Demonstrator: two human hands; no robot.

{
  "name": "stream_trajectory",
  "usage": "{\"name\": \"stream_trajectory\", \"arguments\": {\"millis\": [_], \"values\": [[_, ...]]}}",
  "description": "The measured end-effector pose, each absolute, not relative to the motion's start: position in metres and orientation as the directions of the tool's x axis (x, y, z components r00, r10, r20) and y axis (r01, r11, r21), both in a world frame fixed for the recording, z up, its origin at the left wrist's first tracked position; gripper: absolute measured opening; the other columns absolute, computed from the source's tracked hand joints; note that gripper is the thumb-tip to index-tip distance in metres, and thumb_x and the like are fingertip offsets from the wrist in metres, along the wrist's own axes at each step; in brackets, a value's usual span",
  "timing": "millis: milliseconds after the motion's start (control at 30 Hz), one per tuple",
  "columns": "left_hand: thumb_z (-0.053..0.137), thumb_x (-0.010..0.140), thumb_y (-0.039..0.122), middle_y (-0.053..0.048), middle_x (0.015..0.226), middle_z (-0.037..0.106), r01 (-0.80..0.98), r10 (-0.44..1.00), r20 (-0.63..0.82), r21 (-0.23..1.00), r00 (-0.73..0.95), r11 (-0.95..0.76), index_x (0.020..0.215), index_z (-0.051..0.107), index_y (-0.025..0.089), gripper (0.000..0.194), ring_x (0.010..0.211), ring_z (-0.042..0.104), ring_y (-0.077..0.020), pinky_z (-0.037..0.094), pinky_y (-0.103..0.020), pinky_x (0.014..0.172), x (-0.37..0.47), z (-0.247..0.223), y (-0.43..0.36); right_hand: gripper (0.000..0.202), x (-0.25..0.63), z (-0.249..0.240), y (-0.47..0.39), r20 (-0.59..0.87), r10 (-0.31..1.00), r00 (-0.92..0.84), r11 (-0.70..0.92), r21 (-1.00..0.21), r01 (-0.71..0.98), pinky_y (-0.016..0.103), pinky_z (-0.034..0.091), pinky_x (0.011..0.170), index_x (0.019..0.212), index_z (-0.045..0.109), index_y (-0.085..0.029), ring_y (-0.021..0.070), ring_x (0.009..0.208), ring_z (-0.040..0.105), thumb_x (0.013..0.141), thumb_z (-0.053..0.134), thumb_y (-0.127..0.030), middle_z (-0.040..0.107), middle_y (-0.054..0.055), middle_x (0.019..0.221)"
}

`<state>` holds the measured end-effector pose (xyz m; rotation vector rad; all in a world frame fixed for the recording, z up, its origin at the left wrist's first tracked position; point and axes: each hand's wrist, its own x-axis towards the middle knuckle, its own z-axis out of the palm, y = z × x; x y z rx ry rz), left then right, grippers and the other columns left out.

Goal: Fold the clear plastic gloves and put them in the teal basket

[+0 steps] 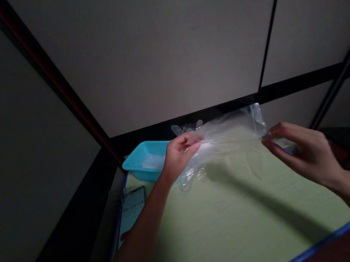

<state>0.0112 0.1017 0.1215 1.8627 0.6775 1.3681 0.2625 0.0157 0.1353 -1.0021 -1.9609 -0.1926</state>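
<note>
A thin, clear plastic piece (229, 132), like a bag or a disposable glove, is stretched out above the table. My left hand (180, 152) pinches its left part between thumb and fingers. At its other end, my right hand (303, 149) grips the lower corner beside a folded, whitish edge. Crumpled clear plastic (191, 175) hangs or lies just under my left hand; whether it belongs to the same piece I cannot tell. Behind that hand, more clear plastic with rounded, finger-like ends (188, 127) shows against the dark strip.
A light-blue plastic tray (137, 169) with something whitish inside stands at the table's back left. A phone or tablet (132, 208) showing a clock lies along the left edge, partly behind my left forearm. The pale green table (233, 229) has blue edging. Grey panels (164, 51) rise behind it.
</note>
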Motion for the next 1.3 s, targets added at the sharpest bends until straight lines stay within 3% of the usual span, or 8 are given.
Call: {"name": "stream_trajectory", "arguments": {"millis": [133,267,467,567,700,800,1000,1300], "values": [[0.06,0.071,0.018,-0.007,0.093,0.063,0.057,0.724,0.546,0.781,0.422,-0.622,0.069,0.06,0.015,0.003,0.092,0.058,-0.0189,0.043,-0.034,0.084,-0.008,0.091,0.081,0.017,0.251,0.132,-0.027,0.593,0.415,-0.69,0.769,0.176,0.614,0.03,0.039,0.058,0.087,0.056,-0.016,0.016,0.066,0.053,0.086,0.04,-0.01,0.059,0.005,0.074],[0.06,0.071,0.013,-0.008,0.096,0.062,0.187,0.741,0.452,0.778,0.496,-0.6,0.067,0.062,0.016,0.005,0.092,0.058,-0.0192,0.043,-0.034,0.084,-0.018,0.048,0.075,0.027,0.228,0.089,-0.039,0.371,0.46,-0.807,0.779,0.267,0.567,0.033,0.037,0.057,0.078,0.057,-0.016,0.0165,0.063,0.052,0.089,0.032,-0.012,0.061,0.005,0.074],[0.04,0.063,-0.009,-0.007,0.118,0.053,0.442,0.783,0.332,0.68,0.527,-0.585,0.09,0.063,0.017,0.044,0.113,0.046,-0.019,0.034,-0.037,0.098,-0.029,0.001,0.076,0.011,0.196,0.026,-0.04,0.243,0.576,-0.78,0.771,0.155,0.618,0.03,0.036,0.055,0.073,0.055,-0.018,0.0162,0.063,0.053,0.081,0.05,-0.013,0.06,0.002,0.07],[0.03,0.055,-0.013,-0.007,0.124,0.048,0.587,0.819,0.327,0.577,0.471,-0.568,0.101,0.058,0.016,0.061,0.119,0.04,-0.0174,0.029,-0.037,0.103,-0.03,0.005,0.067,0.011,0.192,0.033,-0.046,0.206,0.65,-0.732,0.754,-0.05,0.655,0.031,0.04,0.057,0.076,0.057,-0.019,0.0176,0.065,0.055,0.081,0.053,-0.027,0.061,0.001,0.073],[0.033,0.063,-0.007,-0.007,0.118,0.052,0.671,0.846,0.328,0.515,0.421,-0.534,0.104,0.056,0.014,0.052,0.113,0.046,-0.0155,0.034,-0.031,0.1,-0.008,0.021,0.039,0.022,0.195,0.054,-0.031,0.173,0.809,-0.562,0.581,-0.379,0.72,0.03,0.046,0.067,0.097,0.058,-0.017,0.0171,0.077,0.058,0.086,0.04,-0.023,0.062,0.005,0.086],[0.041,0.08,0.014,-0.01,0.127,0.046,0.717,0.818,0.22,0.397,0.532,-0.573,0.117,0.049,0.012,0.038,0.117,0.042,-0.0199,0.034,-0.034,0.099,0.015,0.02,0.02,0.031,0.192,0.044,-0.004,0.266,0.862,-0.432,0.506,-0.496,0.705,0.032,0.044,0.086,0.114,0.051,-0.014,0.0177,0.099,0.054,0.088,0.036,-0.022,0.059,0.01,0.108],[0.039,0.084,0.047,-0.014,0.142,0.02,0.73,0.749,0.103,0.171,0.654,-0.661,0.133,0.027,0.008,0.064,0.132,0.011,-0.0242,0.018,-0.039,0.106,0.021,-0.005,0.01,0.053,0.196,-0.011,0.025,0.203,0.851,-0.485,0.524,-0.257,0.812,0.044,0.026,0.102,0.132,0.032,-0.005,0.0252,0.128,0.022,0.09,0.032,-0.037,0.029,0.017,0.138],[0.032,0.084,0.055,-0.01,0.144,0.012,0.756,0.777,0.122,0.182,0.618,-0.629,0.135,0.023,0.015,0.065,0.132,0.004,-0.0248,0.013,-0.042,0.107,0.016,-0.009,-0.003,0.056,0.275,-0.022,0.03,0.219,0.878,-0.426,0.462,-0.149,0.875,0.048,0.025,0.101,0.137,0.019,-0.02,0.0244,0.128,0.022,0.089,0.034,-0.044,0.027,0.012,0.14]]}}
